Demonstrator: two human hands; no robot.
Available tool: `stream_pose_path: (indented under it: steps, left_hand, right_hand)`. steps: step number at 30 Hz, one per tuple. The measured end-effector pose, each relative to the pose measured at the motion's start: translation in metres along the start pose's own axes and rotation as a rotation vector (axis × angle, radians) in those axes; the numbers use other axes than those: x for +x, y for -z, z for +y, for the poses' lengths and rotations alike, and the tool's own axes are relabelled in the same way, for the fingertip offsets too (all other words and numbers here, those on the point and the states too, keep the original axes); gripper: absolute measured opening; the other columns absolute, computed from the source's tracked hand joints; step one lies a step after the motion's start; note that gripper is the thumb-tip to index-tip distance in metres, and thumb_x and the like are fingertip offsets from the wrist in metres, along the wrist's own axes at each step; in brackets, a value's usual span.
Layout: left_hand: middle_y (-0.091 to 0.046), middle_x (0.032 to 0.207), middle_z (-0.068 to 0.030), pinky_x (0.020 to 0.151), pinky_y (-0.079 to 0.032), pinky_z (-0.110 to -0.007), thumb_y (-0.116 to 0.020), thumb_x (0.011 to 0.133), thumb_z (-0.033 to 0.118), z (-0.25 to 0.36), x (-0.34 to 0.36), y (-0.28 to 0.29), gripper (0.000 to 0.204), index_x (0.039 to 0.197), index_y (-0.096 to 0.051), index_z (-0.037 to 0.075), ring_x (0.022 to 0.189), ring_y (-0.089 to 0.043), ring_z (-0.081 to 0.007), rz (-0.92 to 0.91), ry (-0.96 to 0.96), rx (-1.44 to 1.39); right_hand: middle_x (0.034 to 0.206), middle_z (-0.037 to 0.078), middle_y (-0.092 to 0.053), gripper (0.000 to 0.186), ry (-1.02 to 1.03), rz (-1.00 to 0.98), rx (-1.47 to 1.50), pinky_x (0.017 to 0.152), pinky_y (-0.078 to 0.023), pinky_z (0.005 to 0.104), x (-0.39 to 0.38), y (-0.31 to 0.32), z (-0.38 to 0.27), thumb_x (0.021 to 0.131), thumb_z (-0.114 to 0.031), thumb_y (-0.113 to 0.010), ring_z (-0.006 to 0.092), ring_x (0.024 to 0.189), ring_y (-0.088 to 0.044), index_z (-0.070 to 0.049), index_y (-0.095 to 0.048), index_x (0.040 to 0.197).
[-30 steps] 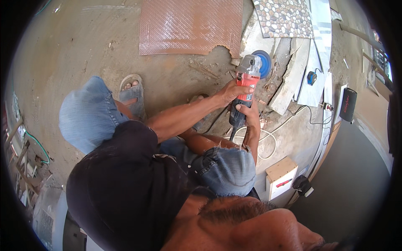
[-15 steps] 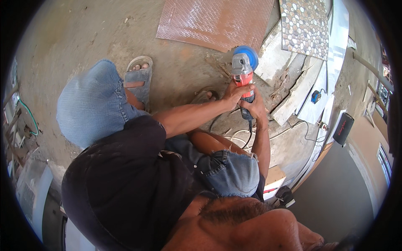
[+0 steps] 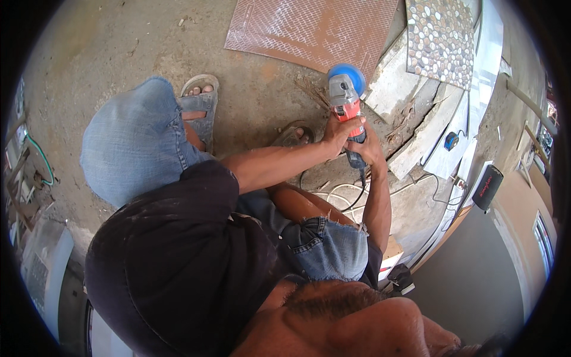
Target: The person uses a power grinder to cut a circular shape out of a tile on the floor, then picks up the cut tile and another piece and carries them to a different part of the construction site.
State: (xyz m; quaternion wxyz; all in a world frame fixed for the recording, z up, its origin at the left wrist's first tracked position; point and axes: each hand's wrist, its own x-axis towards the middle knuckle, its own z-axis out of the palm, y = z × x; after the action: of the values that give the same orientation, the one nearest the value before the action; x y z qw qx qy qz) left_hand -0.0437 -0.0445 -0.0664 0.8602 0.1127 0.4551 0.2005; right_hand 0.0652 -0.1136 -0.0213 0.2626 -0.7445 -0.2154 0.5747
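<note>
An angle grinder, red and black with a metal gear head, is held in front of me. Its disc, solid blue in the picture, overlaps the near edge of a brown tile with a grid-textured back. Whether disc and tile touch, I cannot tell. My left hand wraps the grinder's body from the left side. Behind it, my right hand grips the rear of the handle, where the black cord comes out.
To the right, a pebble-patterned tile lies over broken pale boards. A blue tape measure rests nearby. White cable coils by my right leg. My sandalled feet stand left of the grinder. A dark cylinder lies farther right.
The grinder has moved slightly left along the tile's near edge, both hands still around it. The whole view has shifted a little, so the tiles and boards appear farther right.
</note>
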Motion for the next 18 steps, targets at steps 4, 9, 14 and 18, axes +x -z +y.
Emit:
stream_pose_path:
  steps: [4,9,14,18]
  left_hand:
    - [-0.061,0.111,-0.0047,0.089,-0.051,-0.034,-0.083,0.080,0.016,-0.004,0.009,0.004,0.055,0.123,-0.051,0.008,0.100,-0.061,-0.0156,-0.011,0.027,0.013]
    - [-0.061,0.112,-0.0042,0.088,-0.052,-0.034,-0.083,0.079,0.015,-0.008,0.012,0.004,0.055,0.123,-0.052,0.009,0.100,-0.061,-0.0149,-0.047,0.037,-0.027]
    - [-0.062,0.107,-0.0036,0.085,-0.053,-0.034,-0.080,0.082,0.013,-0.003,0.011,0.003,0.044,0.118,-0.056,0.008,0.097,-0.062,-0.0148,-0.091,0.053,0.003]
    - [-0.061,0.106,-0.0033,0.085,-0.053,-0.035,-0.077,0.084,0.012,-0.001,0.003,-0.003,0.040,0.117,-0.056,0.008,0.097,-0.062,-0.0152,-0.058,-0.019,-0.006]
  right_hand:
    - [0.111,0.010,-0.068,0.072,-0.021,-0.007,0.057,0.091,-0.050,0.0354,0.002,0.001,-0.007,0.066,-0.019,-0.081,0.0214,0.099,-0.065,-0.001,-0.056,0.130]
    - [0.109,0.010,-0.069,0.071,-0.010,0.007,-0.010,0.091,-0.050,0.0357,0.003,0.004,-0.006,0.066,-0.019,-0.082,0.0214,0.099,-0.065,0.000,-0.057,0.129]
    - [0.109,0.011,-0.069,0.072,-0.042,0.023,0.002,0.091,-0.050,0.0361,0.003,0.004,0.002,0.065,-0.020,-0.083,0.0219,0.099,-0.065,-0.001,-0.057,0.129]
    - [0.109,0.012,-0.069,0.072,-0.021,0.059,-0.024,0.090,-0.051,0.0365,-0.002,0.004,0.002,0.065,-0.021,-0.083,0.0226,0.098,-0.066,-0.002,-0.057,0.129]
